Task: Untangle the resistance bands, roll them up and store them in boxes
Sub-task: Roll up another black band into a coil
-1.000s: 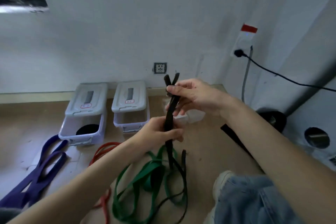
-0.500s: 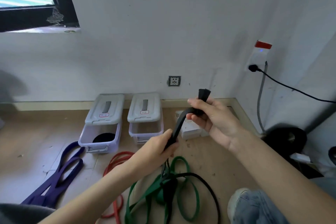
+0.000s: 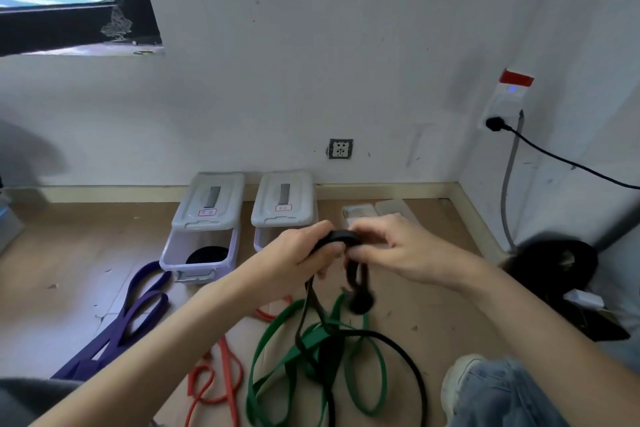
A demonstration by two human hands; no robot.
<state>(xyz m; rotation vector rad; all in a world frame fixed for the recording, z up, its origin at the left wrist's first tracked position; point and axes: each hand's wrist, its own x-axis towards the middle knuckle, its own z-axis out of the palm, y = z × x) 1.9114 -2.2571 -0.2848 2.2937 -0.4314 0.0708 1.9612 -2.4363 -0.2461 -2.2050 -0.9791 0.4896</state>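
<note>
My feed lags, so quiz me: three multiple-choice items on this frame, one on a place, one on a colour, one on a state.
1. Where does the purple band lie?
A. on the floor left of the boxes
B. inside a box
C. on the windowsill

2. What colour is the band that both hands hold?
A. red
B. green
C. black

3. What state is the left box in?
A. lid shut
B. open, something dark inside
C. tipped over

Answers:
1. A, it sprawls on the floor beside the left box.
2. C, the left hand and right hand grip the black band.
3. B, its lid is raised over a dark round shape.
</note>
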